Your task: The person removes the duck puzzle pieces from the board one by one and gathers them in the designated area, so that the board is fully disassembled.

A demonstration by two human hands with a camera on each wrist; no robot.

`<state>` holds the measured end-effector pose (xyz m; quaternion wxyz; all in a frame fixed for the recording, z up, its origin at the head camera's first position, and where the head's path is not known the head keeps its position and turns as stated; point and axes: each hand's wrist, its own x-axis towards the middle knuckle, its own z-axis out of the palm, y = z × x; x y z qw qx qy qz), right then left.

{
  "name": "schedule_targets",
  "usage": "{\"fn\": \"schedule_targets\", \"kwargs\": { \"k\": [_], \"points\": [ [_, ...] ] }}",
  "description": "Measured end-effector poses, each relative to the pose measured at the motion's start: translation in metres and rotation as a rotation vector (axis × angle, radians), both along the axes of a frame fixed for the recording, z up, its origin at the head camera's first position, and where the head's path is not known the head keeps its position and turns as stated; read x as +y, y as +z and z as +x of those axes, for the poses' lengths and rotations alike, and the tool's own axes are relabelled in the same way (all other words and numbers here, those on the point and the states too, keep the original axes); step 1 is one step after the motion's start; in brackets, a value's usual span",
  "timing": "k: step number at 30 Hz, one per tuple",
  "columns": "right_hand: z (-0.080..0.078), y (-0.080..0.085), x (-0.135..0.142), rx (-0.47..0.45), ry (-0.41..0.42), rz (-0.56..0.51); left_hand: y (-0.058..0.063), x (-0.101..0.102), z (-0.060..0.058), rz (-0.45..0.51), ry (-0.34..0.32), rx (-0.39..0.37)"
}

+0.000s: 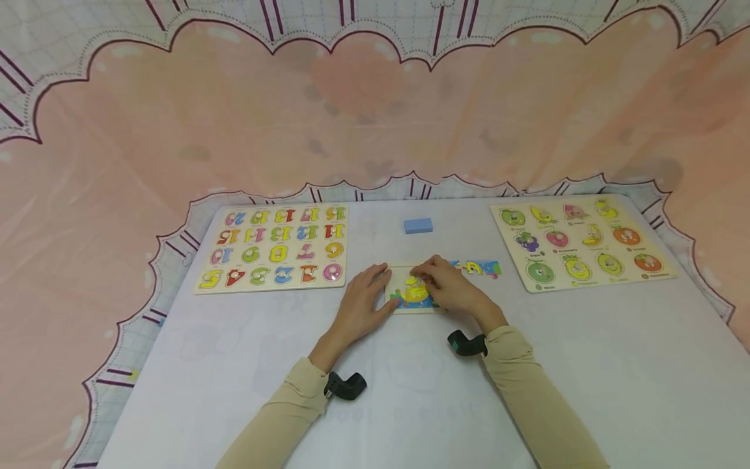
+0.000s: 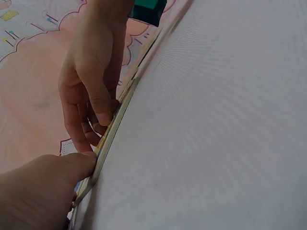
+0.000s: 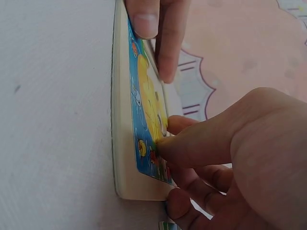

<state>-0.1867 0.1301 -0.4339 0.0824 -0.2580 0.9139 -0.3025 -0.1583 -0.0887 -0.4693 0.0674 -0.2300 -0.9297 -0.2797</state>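
A small jigsaw puzzle board (image 1: 417, 311) with a yellow duck on blue water lies in front of me. My left hand (image 1: 362, 303) rests along its left end, thumb pressing the near left corner and fingers stretched toward the far edge. At the right end, my right hand (image 1: 451, 286) has curled fingers, with thumb and index pinching a puzzle piece at the picture's surface; they hide much of it. In the right wrist view, the duck picture (image 3: 151, 105) sits inside the pale wooden frame. Colourful loose puzzle pieces (image 1: 483, 268) lie just beyond the right hand.
A wooden number board (image 1: 271, 249) lies on the left of the white table (image 1: 381, 417). A fruit board (image 1: 586, 242) lies on the right. Behind the puzzle sits a blue block (image 1: 418, 225). Patterned cloth (image 1: 375, 117) stands behind the table.
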Motion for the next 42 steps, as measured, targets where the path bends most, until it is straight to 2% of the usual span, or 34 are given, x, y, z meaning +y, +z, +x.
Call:
{"fn": "schedule_targets", "kwargs": {
  "k": [12, 20, 27, 34, 38, 42],
  "points": [
    [-0.004, -0.004, 0.001, 0.060, 0.003, -0.075, -0.001, 0.000, -0.001, -0.012, 0.004, -0.016],
    [-0.002, -0.003, -0.004, -0.055, -0.007, -0.198, -0.002, 0.000, -0.002, -0.010, -0.001, -0.009],
    [0.001, -0.005, -0.011, -0.032, 0.017, -0.241, -0.003, 0.000, -0.002, -0.001, -0.004, -0.010],
    [0.002, -0.004, -0.012, 0.003, -0.009, -0.284, -0.003, 0.000, -0.004, -0.005, -0.002, -0.009],
    [0.001, 0.000, -0.007, -0.005, -0.023, -0.352, -0.002, 0.000, -0.003, 0.000, -0.002, -0.007],
    [0.000, 0.004, 0.002, -0.028, -0.050, -0.371, -0.001, 0.000, -0.001, -0.005, -0.001, -0.011]
  ]
}}
